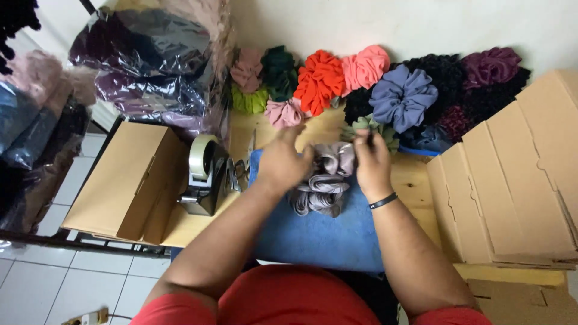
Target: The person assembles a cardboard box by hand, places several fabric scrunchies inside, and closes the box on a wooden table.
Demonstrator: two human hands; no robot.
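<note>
On blue cloth [319,238], hands [328,165] on grey scrunchies [324,183], cardboard boxes [512,180] crowding right

A grey scrunchie [322,183] of soft, ruffled fabric lay bunched on the blue cloth [313,238], near that cloth's far edge. Its folds looked gathered into several loops, possibly more than one piece, though the blur made this hard to tell. Its upper part rose from the cloth.
</note>
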